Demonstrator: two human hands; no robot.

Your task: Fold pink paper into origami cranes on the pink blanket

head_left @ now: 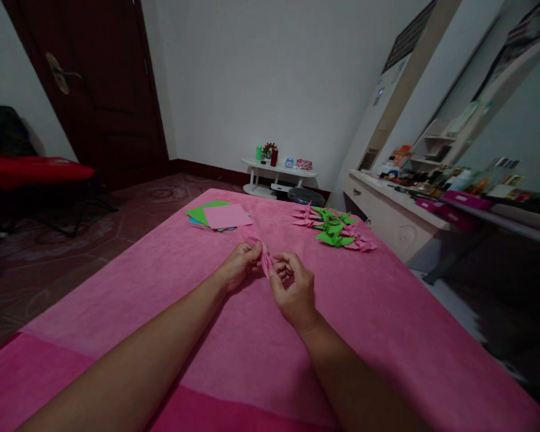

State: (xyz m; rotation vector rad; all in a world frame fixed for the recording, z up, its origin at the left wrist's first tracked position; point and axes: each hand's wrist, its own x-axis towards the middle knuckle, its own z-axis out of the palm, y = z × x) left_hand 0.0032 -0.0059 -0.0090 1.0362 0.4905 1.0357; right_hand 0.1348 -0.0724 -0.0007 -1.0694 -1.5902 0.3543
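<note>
Between my two hands is a piece of folded pink paper (266, 261), narrow and creased, held just above the pink cloth. My left hand (242, 264) pinches its left side between thumb and fingers. On the other side, my right hand (294, 282) has thumb and forefinger closed on the paper's lower right part, the other fingers curled. Beyond my left hand lies a stack of square paper sheets (227, 216), pink on top with green and blue beneath. Folded green and pink paper cranes (335, 231) sit in a cluster beyond my right hand.
The pink cloth (364, 336) covers the surface under my hands. A white low table (279, 168) with small items stands at the wall. At right is a dressing table (387, 198) crowded with bottles; at left, a red chair (36, 171) near a dark door (94, 90).
</note>
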